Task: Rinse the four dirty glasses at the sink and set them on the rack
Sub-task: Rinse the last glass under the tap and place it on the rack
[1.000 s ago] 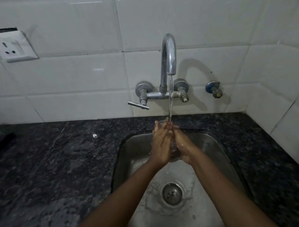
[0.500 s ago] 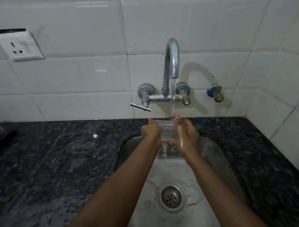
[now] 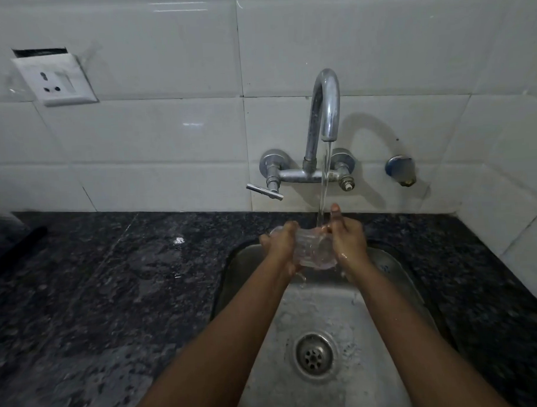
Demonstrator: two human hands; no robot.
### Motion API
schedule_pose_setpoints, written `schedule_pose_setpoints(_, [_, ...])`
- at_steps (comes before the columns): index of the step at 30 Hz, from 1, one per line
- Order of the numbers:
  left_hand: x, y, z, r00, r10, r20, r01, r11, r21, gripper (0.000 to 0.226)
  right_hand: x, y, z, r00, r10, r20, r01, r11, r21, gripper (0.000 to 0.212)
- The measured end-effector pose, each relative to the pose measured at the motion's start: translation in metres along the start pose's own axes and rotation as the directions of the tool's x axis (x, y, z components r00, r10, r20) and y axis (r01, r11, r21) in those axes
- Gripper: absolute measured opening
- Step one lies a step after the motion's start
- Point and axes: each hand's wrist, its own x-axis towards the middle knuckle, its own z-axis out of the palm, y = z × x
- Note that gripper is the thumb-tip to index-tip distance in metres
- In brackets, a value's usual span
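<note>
A clear ribbed glass [image 3: 314, 249] is held between both hands over the back of the steel sink [image 3: 384, 269]. My left hand [image 3: 280, 247] grips its left side and my right hand [image 3: 347, 241] grips its right side. Water runs from the chrome tap [image 3: 326, 108] and lands at the glass between my hands. Other glasses and the rack are not in sight.
Dark speckled granite counter [image 3: 126, 286] surrounds the sink, wet near the basin. The drain [image 3: 313, 353] sits in the sink's middle. A tap lever [image 3: 264, 191] sticks out left, a second valve [image 3: 400, 170] right. A wall socket [image 3: 54, 80] and a dark object [image 3: 4, 236] are far left.
My hands moved apart from a clasped hold, so the glass now shows between them under the stream. The view has shifted slightly downward.
</note>
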Motion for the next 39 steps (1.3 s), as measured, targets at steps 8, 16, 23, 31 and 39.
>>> schedule_pose_setpoints(8, [-0.009,0.012,0.002,0.947,0.282,-0.155,-0.263,0.955,0.134,0.047,-0.020,0.038,-0.007,0.781,0.365,0.506,-0.384,0.921,-0.070,0.062])
schedule_pose_setpoints(16, [-0.008,0.034,-0.002,0.923,0.356,-0.146,-0.344,0.933,0.103,0.032,-0.021,0.030,-0.008,0.937,0.098,0.335,-0.113,0.993,0.026,0.063])
schedule_pose_setpoints(23, [0.008,0.055,-0.002,0.751,0.656,-0.072,-0.438,0.577,0.690,0.051,-0.008,0.008,-0.004,0.981,0.060,0.187,-0.035,0.990,-0.136,0.067])
schedule_pose_setpoints(31, [0.012,0.053,-0.007,0.525,0.805,0.277,-0.378,-0.071,0.923,0.052,-0.004,-0.001,-0.005,0.985,0.102,0.142,-0.079,0.984,-0.157,0.068])
schedule_pose_setpoints(39, [-0.018,0.002,-0.035,0.984,-0.014,0.177,-0.095,0.801,0.591,0.080,-0.040,0.001,-0.002,0.977,0.075,0.199,-0.153,0.898,0.412,0.069])
